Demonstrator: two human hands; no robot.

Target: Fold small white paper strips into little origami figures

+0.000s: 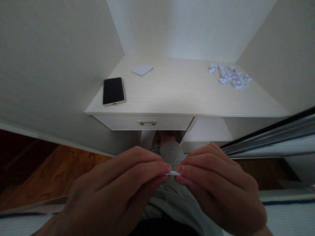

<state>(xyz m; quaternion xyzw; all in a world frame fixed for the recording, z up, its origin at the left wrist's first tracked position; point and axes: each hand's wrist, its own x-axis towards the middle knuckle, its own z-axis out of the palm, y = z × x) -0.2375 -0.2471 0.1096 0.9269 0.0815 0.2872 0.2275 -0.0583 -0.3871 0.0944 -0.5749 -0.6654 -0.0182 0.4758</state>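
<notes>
Between my two hands is a small folded strip of white paper (173, 173), held level above my lap. My left hand (123, 183) pinches its left end between thumb and fingers. The right end is pinched the same way by my right hand (219, 183). Only a short middle part of the paper shows; the fingertips hide the rest. A flat stack of white paper (142, 69) lies on the desk beyond. Several crumpled or twisted white paper pieces (233, 78) form a loose pile at the desk's back right.
A phone (113, 91) with a dark screen lies at the left of the pale desk (167, 95). Under the desktop are a drawer with a metal handle (147, 123) and an open shelf (208, 129). Panels enclose the desk on the left, back and right.
</notes>
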